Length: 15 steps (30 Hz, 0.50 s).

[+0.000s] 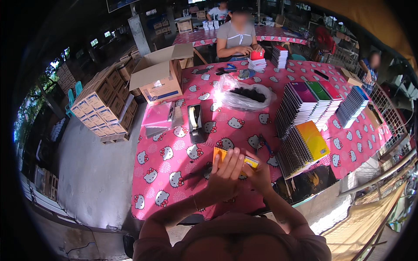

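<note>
Close in front of me, both hands are around a small yellow-orange spiral notebook (221,154), just above the table's near part. My left hand (228,168) lies across its cover with long, nearly straight fingers, covering most of it. On the other side my right hand (260,175) grips the right edge, where a bright yellow corner shows. Whether it is one notebook or a few together, I cannot tell. Right of my hands stands a stack of yellow spiral notebooks (310,141). A black tape dispenser (196,124) with a roll of tape sits beyond my left hand.
Stacks of purple, green and red notebooks (302,92) and blue notebooks (355,102) stand at right on the pink patterned tablecloth (174,152). Blue-handled pliers (266,145), a clear plastic bag (222,93), pink notebooks (157,115) and an open carton (163,87) lie farther off. A co-worker (237,37) handles red notebooks opposite.
</note>
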Each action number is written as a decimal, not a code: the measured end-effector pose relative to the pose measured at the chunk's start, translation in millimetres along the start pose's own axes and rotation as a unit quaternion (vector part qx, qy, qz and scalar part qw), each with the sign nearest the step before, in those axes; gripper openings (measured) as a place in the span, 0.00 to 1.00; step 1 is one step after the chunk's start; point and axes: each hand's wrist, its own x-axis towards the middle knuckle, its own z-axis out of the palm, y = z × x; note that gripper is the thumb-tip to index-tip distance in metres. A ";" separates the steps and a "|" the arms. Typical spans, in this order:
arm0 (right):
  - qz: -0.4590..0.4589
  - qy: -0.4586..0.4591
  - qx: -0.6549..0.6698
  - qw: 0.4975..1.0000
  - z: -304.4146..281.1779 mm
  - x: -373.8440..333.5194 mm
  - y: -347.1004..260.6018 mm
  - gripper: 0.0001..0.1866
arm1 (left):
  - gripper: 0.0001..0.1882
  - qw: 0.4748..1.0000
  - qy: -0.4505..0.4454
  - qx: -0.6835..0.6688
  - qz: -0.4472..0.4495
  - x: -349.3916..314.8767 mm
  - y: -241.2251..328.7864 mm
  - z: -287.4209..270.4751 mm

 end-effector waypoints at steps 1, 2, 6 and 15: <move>0.055 -0.028 -0.081 0.995 1.8 -1.3 -6.3 0.23 | 0.45 1.000 -0.001 0.010 -0.027 21.6 -5.6 -15.3; 0.021 -0.022 -0.063 0.998 3.9 -2.4 -5.8 0.23 | 0.43 0.998 -0.007 0.018 -0.056 36.8 -9.4 -26.0; 0.027 0.022 -0.009 0.999 10.1 -2.2 -19.4 0.23 | 0.42 0.998 -0.056 -0.024 0.016 -15.4 10.7 0.1; -0.036 0.005 -0.141 0.989 3.2 -2.5 -18.8 0.32 | 0.47 0.997 0.003 0.037 0.067 -16.8 18.9 6.6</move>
